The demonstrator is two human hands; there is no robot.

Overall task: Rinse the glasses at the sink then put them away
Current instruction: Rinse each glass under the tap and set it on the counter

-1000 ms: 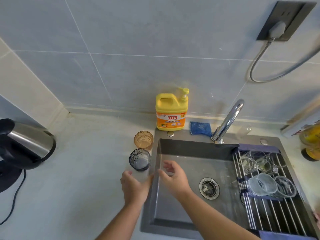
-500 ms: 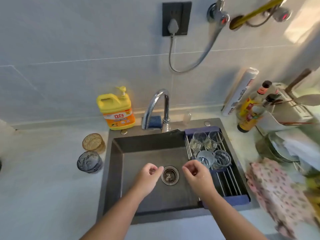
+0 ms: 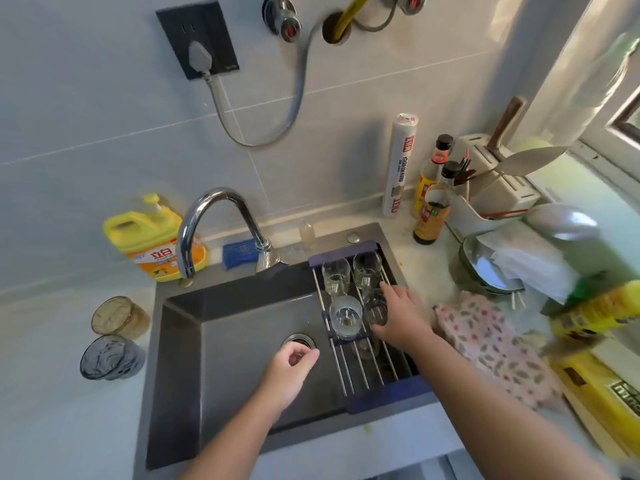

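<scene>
A drying rack point(image 3: 363, 374) spans the right side of the dark sink point(image 3: 225, 306). On it stand two clear glasses point(image 3: 335, 277) point(image 3: 367, 268) at the back and a ribbed clear glass point(image 3: 346, 317) in front. My right hand point(image 3: 400, 315) reaches over the rack, with thumb and fingers round a fourth clear glass point(image 3: 375, 308). My left hand point(image 3: 294, 362) hovers over the basin beside the drain point(image 3: 298, 341), loosely curled and holding nothing. An amber glass point(image 3: 117, 315) and a grey-blue glass point(image 3: 109, 356) stand on the counter left of the sink.
The chrome faucet point(image 3: 207, 220) arches over the sink's back edge, near a yellow detergent bottle point(image 3: 152, 237) and a blue sponge point(image 3: 239, 252). On the right counter lie a floral cloth point(image 3: 491, 344), sauce bottles point(image 3: 431, 209), stacked bowls point(image 3: 485, 271) and a knife block point(image 3: 498, 174).
My view has swung right from the counter glasses to the rack. My right hand moved from over the basin onto a glass on the rack. The left hand stays near the drain.
</scene>
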